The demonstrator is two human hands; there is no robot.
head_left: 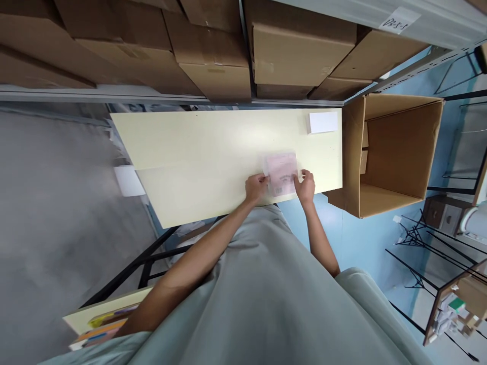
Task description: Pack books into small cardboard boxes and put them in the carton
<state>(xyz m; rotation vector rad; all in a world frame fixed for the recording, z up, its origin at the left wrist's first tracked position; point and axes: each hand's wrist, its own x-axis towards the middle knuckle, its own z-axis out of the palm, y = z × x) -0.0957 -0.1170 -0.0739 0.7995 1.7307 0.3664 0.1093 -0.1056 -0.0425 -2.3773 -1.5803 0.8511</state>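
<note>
A flat pink packet in a clear plastic sleeve lies at or just above the cream tabletop, close to its near edge. Dark print and a barcode show on its face, slightly blurred. My left hand pinches the packet's left edge between thumb and fingers. On the opposite side, my right hand has its thumb against the packet's right edge, its fingers curled beside it. Both hands appear closed on the sleeve.
A white box or stack of cards sits at the tabletop's far right. Beyond that end stands an open cardboard box. Shelving with several cardboard cartons runs along the back. A white object is past the left end.
</note>
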